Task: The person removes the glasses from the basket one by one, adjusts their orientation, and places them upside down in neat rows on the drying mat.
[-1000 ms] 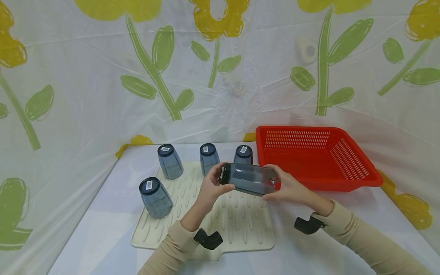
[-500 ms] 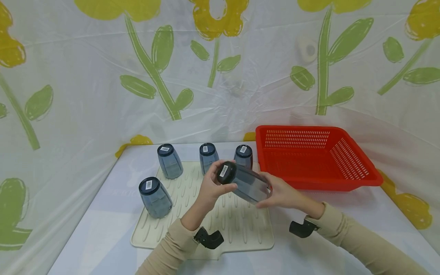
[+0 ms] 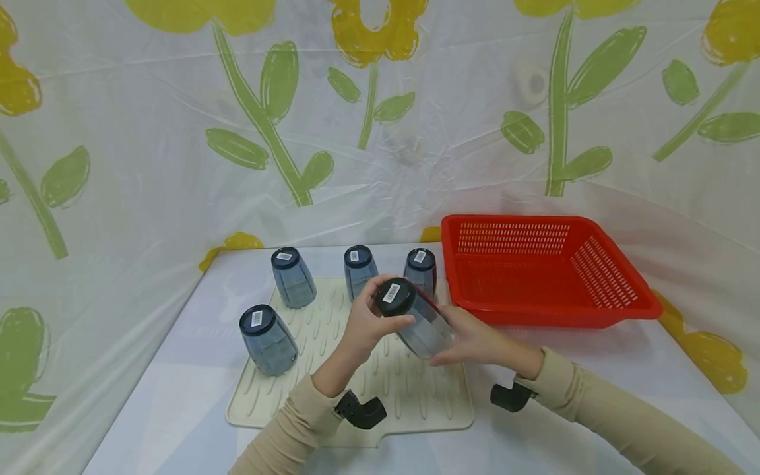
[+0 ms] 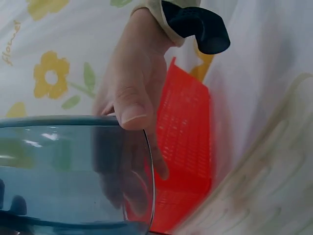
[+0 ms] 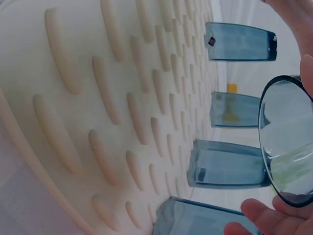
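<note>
A blue-tinted drinking glass [image 3: 424, 328] is held in the air between both hands, tilted, with its dark, labelled base up to the left and its open rim down to the right. My left hand [image 3: 366, 323] grips it around the base end. At the rim end my right hand [image 3: 475, 336] holds it, thumb and fingers on either side; the left wrist view shows that thumb over the edge of the glass [image 4: 58, 171]. Below lies a cream ridged drying mat [image 3: 415, 402]. The glass's round mouth [image 5: 288, 142] faces the right wrist camera.
Several matching glasses stand upside down on or at the mat: near left [image 3: 270, 343], far left [image 3: 295, 280], back middle [image 3: 359, 272] and back right, partly hidden [image 3: 420, 267]. A red perforated basket [image 3: 552, 318] sits at the back right. A flowered curtain [image 3: 415, 178] hangs behind the table.
The glass has turned from nearly level to a steeper tilt, its base now facing the head camera. My right hand has moved left and slightly down with the rim end; my left hand has barely shifted.
</note>
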`<action>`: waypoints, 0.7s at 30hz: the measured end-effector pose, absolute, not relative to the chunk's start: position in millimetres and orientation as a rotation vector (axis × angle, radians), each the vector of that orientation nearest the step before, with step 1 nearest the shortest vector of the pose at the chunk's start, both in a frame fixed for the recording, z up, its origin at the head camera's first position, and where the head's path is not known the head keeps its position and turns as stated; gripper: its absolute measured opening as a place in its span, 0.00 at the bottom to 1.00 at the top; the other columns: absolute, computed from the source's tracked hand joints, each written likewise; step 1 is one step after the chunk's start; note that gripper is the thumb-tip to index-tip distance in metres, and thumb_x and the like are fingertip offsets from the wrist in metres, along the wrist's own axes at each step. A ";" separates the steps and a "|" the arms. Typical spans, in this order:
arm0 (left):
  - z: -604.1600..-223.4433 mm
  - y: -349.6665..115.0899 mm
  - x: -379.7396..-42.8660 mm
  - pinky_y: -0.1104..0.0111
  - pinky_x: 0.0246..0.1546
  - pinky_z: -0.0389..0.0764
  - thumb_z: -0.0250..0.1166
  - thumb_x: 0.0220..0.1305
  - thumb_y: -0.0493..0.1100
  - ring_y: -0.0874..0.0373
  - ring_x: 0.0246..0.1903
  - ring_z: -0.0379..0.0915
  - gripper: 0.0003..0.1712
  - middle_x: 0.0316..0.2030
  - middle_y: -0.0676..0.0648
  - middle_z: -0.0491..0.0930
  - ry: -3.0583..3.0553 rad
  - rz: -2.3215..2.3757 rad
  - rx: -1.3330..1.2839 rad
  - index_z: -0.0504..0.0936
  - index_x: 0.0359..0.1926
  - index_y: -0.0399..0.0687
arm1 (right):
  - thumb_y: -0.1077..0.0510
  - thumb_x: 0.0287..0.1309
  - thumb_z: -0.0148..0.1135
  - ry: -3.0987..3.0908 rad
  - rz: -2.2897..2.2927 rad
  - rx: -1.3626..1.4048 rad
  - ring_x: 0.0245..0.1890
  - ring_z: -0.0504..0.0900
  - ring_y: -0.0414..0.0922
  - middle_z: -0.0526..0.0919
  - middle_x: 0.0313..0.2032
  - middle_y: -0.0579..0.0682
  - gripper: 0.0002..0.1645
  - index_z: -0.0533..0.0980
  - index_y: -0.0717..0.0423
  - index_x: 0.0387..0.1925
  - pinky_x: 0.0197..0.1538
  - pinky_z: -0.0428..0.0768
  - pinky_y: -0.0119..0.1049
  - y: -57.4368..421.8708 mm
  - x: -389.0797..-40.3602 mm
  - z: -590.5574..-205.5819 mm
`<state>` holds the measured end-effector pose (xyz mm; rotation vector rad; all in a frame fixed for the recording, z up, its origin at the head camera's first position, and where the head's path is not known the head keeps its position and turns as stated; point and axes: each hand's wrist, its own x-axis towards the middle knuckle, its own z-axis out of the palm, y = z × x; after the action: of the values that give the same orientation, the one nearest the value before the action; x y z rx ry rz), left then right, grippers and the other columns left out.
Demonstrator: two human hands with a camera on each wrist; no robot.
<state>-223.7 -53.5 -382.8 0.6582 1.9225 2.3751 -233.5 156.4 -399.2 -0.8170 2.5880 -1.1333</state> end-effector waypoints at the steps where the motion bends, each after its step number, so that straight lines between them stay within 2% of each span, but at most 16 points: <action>1: -382.4 -53.9 -223.8 0.72 0.49 0.73 0.76 0.38 0.49 0.61 0.49 0.69 0.47 0.51 0.48 0.72 1.942 2.362 0.646 0.64 0.57 0.34 | 0.50 0.34 0.76 2.595 -1.110 -0.821 0.54 0.69 0.46 0.70 0.56 0.48 0.55 0.58 0.50 0.64 0.52 0.75 0.50 155.5 -233.9 -399.9; 5: -379.9 -56.3 -223.1 0.68 0.51 0.72 0.73 0.41 0.37 0.57 0.50 0.69 0.40 0.53 0.42 0.71 2.059 2.270 0.618 0.66 0.57 0.36 | 0.50 0.35 0.76 2.604 -1.027 -0.794 0.60 0.65 0.49 0.65 0.63 0.51 0.58 0.55 0.51 0.67 0.56 0.69 0.54 153.0 -233.9 -400.6; 8: -378.5 -59.0 -222.4 0.62 0.52 0.72 0.71 0.42 0.32 0.54 0.51 0.69 0.39 0.54 0.40 0.71 2.154 2.192 0.608 0.66 0.58 0.36 | 0.49 0.36 0.75 2.632 -0.947 -0.739 0.62 0.63 0.53 0.64 0.64 0.55 0.57 0.56 0.55 0.67 0.56 0.68 0.57 152.9 -231.7 -399.7; 14: -381.1 -67.3 -223.4 0.59 0.52 0.72 0.72 0.42 0.33 0.50 0.52 0.68 0.40 0.55 0.41 0.69 2.242 2.121 0.553 0.67 0.58 0.40 | 0.44 0.36 0.74 2.716 -0.843 -0.697 0.60 0.63 0.54 0.63 0.63 0.58 0.58 0.56 0.57 0.66 0.51 0.73 0.56 157.1 -228.9 -394.9; 21: -386.0 -79.2 -224.8 0.57 0.52 0.72 0.72 0.42 0.33 0.47 0.53 0.69 0.40 0.55 0.40 0.69 2.299 2.048 0.482 0.66 0.59 0.39 | 0.44 0.40 0.72 2.799 -0.827 -0.847 0.59 0.64 0.55 0.64 0.63 0.58 0.52 0.60 0.59 0.64 0.53 0.72 0.54 163.0 -228.3 -386.3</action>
<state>-224.8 -79.2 -386.0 0.4824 2.2989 2.0478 -228.3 163.0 -386.3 -0.8471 2.7992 -0.8269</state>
